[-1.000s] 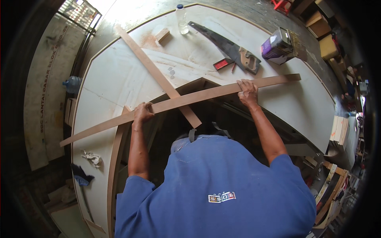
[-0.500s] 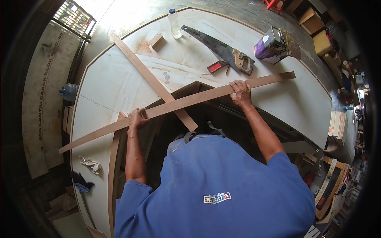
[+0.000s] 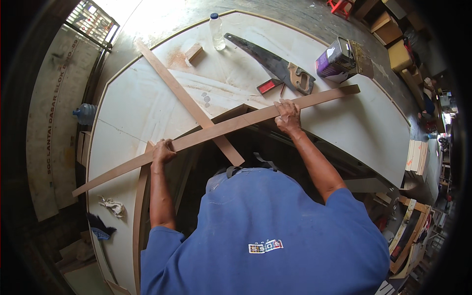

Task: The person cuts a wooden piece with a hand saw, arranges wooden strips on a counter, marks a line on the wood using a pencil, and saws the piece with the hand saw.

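2 hands on 1 long wood strip [image 3: 223, 129]. Left hand [image 3: 163, 151] clamped on it left of middle, right hand [image 3: 288, 117] clamped on it right of middle, well apart. Strip sits slantwise over the white table [image 3: 356, 132] and its dark cutout [image 3: 275, 147], left end nearer the person. Can't tell from here if the right end touches the top.

Crossing strip [image 3: 179, 92] passes beneath it between the hands, near end out over the cutout. Side strip [image 3: 139, 206] runs along the cutout's left edge, far end just beside the left hand.

Farther out: handsaw [image 3: 265, 59] lying flat, red-and-black box [image 3: 268, 87] near its handle. Capped bottle [image 3: 217, 33] upright, wood block [image 3: 193, 52] near it by some sawdust [image 3: 178, 58]. Purple-and-grey can [image 3: 335, 61] near the back right edge. Left side: crumpled rag [image 3: 112, 206], then dark brush [image 3: 101, 228]. Blue jug [image 3: 85, 113] just past the left edge.
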Demonstrator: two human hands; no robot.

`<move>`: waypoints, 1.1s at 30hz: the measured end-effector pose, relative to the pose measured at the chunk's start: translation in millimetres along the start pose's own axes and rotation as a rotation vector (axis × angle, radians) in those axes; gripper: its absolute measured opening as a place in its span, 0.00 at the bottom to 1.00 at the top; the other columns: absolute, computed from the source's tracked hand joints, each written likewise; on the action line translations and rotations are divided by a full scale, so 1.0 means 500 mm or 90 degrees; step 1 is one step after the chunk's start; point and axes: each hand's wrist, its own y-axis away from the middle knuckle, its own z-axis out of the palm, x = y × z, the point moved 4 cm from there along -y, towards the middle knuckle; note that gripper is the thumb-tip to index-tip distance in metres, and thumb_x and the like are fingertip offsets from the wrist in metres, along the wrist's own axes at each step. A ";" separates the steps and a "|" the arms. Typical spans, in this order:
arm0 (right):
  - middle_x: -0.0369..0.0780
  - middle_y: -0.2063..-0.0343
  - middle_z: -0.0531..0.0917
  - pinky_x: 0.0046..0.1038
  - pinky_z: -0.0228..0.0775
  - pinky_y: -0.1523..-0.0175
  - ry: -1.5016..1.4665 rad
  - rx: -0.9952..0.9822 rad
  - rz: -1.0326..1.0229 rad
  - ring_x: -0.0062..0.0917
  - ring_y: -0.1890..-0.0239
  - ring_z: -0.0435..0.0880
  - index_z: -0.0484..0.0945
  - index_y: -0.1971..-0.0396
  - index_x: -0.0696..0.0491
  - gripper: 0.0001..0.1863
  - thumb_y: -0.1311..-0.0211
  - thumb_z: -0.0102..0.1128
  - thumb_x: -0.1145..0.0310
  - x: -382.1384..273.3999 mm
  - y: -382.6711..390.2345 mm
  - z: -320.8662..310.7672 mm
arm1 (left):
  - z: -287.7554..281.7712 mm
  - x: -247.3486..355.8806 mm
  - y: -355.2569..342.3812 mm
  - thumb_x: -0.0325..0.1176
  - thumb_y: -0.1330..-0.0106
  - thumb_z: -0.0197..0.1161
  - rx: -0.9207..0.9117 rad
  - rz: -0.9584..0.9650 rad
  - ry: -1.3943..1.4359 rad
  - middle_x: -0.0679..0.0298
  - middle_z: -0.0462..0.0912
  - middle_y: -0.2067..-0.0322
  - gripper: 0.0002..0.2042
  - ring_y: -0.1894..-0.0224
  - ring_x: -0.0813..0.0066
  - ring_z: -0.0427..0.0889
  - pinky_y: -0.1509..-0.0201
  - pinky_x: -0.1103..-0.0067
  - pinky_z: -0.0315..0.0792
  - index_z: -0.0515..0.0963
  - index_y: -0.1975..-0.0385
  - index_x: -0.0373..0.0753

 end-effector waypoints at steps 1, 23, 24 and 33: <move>0.45 0.41 0.78 0.45 0.57 0.32 -0.011 -0.012 0.004 0.39 0.36 0.72 0.79 0.42 0.49 0.35 0.60 0.61 0.66 -0.004 -0.001 -0.003 | 0.000 -0.004 -0.002 0.33 0.53 0.67 -0.009 -0.004 -0.012 0.49 0.83 0.56 0.23 0.49 0.51 0.82 0.42 0.63 0.76 0.85 0.52 0.43; 0.52 0.45 0.78 0.47 0.72 0.38 -0.015 -0.089 0.662 0.49 0.42 0.80 0.69 0.42 0.56 0.32 0.45 0.62 0.57 0.427 -0.196 0.028 | 0.093 0.135 0.298 0.47 0.38 0.74 0.501 -0.233 0.200 0.48 0.76 0.49 0.23 0.45 0.49 0.77 0.39 0.61 0.72 0.81 0.52 0.34; 0.52 0.45 0.78 0.47 0.72 0.38 -0.021 -0.096 0.649 0.49 0.42 0.80 0.69 0.42 0.56 0.32 0.45 0.62 0.57 0.427 -0.203 0.037 | 0.147 0.112 0.330 0.48 0.39 0.74 0.461 -0.284 0.202 0.47 0.76 0.50 0.24 0.45 0.49 0.77 0.40 0.61 0.72 0.81 0.52 0.34; 0.60 0.45 0.79 0.46 0.74 0.40 -0.148 0.131 0.686 0.53 0.44 0.81 0.68 0.40 0.62 0.40 0.48 0.63 0.50 0.534 -0.247 0.134 | 0.666 0.008 0.668 0.60 0.44 0.71 -0.134 -0.595 0.328 0.47 0.88 0.68 0.29 0.64 0.56 0.88 0.56 0.65 0.79 0.88 0.67 0.33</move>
